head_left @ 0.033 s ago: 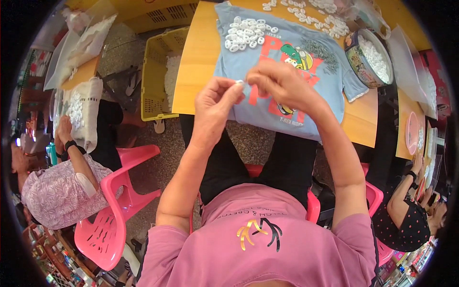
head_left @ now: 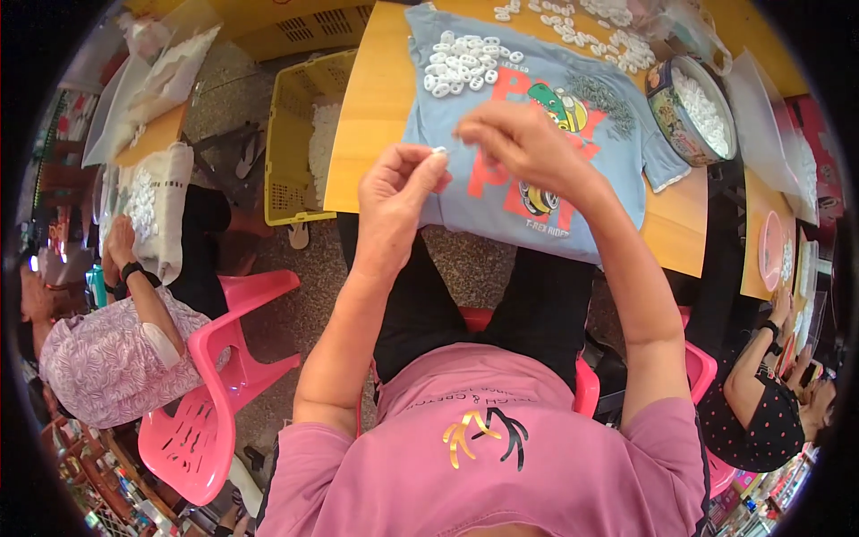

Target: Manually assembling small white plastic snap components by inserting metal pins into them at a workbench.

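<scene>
My left hand (head_left: 394,192) is closed in a pinch on a small white oval plastic piece (head_left: 439,151), held above a light-blue T-shirt (head_left: 456,208) laid flat over the table. To its right, my right hand (head_left: 523,148) has thumb and forefinger drawn together in a pinch; whatever they hold is too small and blurred to make out. The fingertips of the two hands are a little apart. Beyond them on the shirt lies a pile of white oval pieces with two dark holes each (head_left: 461,64). A heap of small dark grey metal parts (head_left: 604,106) lies beyond my right hand.
A round printed tin (head_left: 662,98) of white pieces stands at the table's right. More white pieces (head_left: 573,34) lie along the far edge. At left are a yellow crate (head_left: 284,143) and a pink chair (head_left: 215,358). People work at both sides.
My right hand has drawn away from the white piece, slightly up and left, opening a gap between the hands. My left hand has shifted slightly left. The shirt and pile have moved slightly right.
</scene>
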A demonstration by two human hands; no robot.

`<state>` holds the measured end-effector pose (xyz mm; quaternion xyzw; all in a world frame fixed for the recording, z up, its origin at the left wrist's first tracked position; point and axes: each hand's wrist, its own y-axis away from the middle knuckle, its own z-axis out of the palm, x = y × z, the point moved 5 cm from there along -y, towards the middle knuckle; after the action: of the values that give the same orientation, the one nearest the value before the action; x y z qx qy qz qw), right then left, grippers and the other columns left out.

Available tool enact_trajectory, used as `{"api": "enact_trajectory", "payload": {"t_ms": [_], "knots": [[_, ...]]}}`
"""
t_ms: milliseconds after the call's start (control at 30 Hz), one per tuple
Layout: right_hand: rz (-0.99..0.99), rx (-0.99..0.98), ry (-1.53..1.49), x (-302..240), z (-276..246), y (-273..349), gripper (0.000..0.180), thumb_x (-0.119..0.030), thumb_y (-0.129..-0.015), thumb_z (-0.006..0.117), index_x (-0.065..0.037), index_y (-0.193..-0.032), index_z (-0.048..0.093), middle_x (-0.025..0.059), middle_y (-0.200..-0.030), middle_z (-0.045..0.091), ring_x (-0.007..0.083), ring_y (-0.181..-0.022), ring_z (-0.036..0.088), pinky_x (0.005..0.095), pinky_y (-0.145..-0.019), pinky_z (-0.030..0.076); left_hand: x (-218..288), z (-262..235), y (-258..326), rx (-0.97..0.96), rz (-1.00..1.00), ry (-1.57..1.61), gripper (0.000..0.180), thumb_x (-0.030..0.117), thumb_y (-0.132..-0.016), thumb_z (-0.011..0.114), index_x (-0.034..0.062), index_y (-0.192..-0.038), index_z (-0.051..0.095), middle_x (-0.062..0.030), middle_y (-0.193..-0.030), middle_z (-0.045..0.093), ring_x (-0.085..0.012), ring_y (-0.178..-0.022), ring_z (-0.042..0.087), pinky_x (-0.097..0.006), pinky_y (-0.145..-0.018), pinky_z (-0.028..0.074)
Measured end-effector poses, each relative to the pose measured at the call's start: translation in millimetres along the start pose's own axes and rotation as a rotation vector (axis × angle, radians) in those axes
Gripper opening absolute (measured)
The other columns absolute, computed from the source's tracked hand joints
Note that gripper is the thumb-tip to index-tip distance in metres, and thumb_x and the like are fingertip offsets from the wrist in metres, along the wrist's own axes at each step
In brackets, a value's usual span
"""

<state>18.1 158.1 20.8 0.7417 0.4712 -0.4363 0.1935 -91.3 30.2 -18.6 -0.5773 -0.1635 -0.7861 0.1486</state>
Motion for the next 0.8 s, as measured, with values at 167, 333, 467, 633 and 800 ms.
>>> {"api": "enact_trajectory", "payload": {"t_ms": [167,333,467,633,800], "knots": [[-0.237,0.299,0.451,17,7,-50,0.016,-0.015,-0.086,0.064,-0.008,-0.1,0.068,0.0103,-0.091,0.065,0.0264,-0.081,0.065,0.038,-0.066,0.05,1,-26,2,0.119,0.047,0.094,0.012,0.013,-0.09,0.067,0.0024,-0.094,0.062,-0.0022,-0.083,0.064,-0.0082,-0.075,0.059,-0.022,-0.071,0.047],[-0.241,0.294,0.723,17,20,-56,0.015,-0.016,-0.083,0.068,-0.011,-0.097,0.068,0.0072,-0.088,0.06,0.0293,-0.08,0.064,0.0409,-0.065,0.05,5,-31,8,0.141,0.062,0.096,0.012,0.011,-0.092,0.065,0.0004,-0.097,0.061,-0.0043,-0.083,0.064,-0.009,-0.074,0.058,-0.023,-0.072,0.045],[-0.258,0.301,0.738,21,19,-49,0.016,-0.014,-0.082,0.069,-0.009,-0.097,0.067,0.0096,-0.092,0.062,0.0278,-0.08,0.064,0.0388,-0.066,0.051,8,-29,8,0.125,0.07,0.104,0.013,0.013,-0.09,0.068,0.0022,-0.094,0.061,-0.0027,-0.084,0.064,-0.0081,-0.075,0.058,-0.022,-0.071,0.047],[0.202,0.253,-0.473,18,9,-25,0.026,-0.014,-0.091,0.065,-0.001,-0.113,0.065,0.0055,-0.094,0.065,0.0145,-0.08,0.063,0.0303,-0.074,0.055,13,-17,9,0.108,0.113,0.151,0.013,0.012,-0.091,0.067,0.002,-0.096,0.061,-0.0043,-0.087,0.065,-0.0082,-0.076,0.058,-0.023,-0.072,0.047],[0.248,0.2,-0.959,-6,9,12,0.029,-0.014,-0.095,0.06,0.001,-0.12,0.061,0.0024,-0.093,0.064,0.0102,-0.083,0.062,0.0308,-0.078,0.057,23,9,11,0.065,0.255,0.224,0.01,0.008,-0.092,0.064,0.0018,-0.099,0.06,-0.0113,-0.105,0.065,-0.0093,-0.083,0.059,-0.024,-0.075,0.048]]}}
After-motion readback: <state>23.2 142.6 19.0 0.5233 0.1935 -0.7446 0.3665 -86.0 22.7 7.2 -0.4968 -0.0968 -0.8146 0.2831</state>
